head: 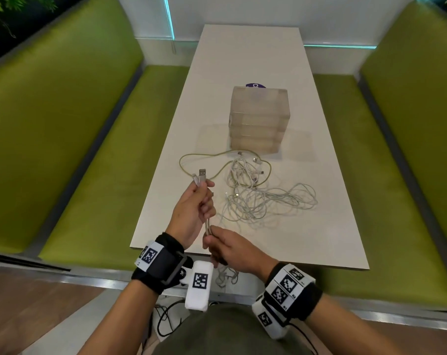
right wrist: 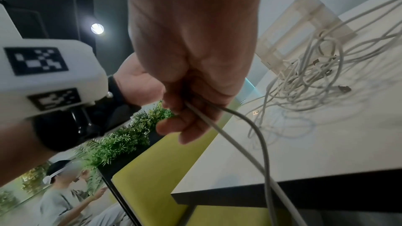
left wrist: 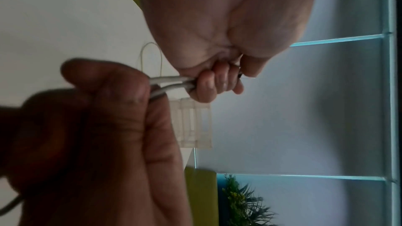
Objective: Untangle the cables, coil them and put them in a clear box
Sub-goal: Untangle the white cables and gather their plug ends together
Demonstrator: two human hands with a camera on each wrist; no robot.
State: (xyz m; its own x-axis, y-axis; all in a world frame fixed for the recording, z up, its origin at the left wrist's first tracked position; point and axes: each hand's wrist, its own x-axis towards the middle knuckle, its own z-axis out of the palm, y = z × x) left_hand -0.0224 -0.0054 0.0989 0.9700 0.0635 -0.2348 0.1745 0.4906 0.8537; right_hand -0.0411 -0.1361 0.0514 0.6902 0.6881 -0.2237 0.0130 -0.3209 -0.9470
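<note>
Left hand: raised above the near desk edge, forearm angled up from the lower left, fingers curled round a doubled grey cable, thumb on top; two plug ends protruding above the fist, one a flat metal USB plug. Right hand: just below and nearer than the left, back turned upward, fingers and thumb pinching the same doubled cable directly under the left fist, the two hands almost touching. Seen from the left wrist: two parallel strands bridging the short gap between both fists. Seen from the right wrist: two strands leaving the underside of the right hand and dropping past the desk edge. Slack of that cable bunched below the desk edge, under the right hand. Tangle of white cables: loose on the white desk beyond and to the right of both hands, several plug ends showing. Yellow-green cable: curved on the desk beyond the left hand, running into the tangle. Stack of clear boxes: upright, farther out than the tangle, lids closed; a purple sticker partly hidden behind it. Wrist bands with black-and-white markers on both forearms. Green benches on either side of the desk.
</note>
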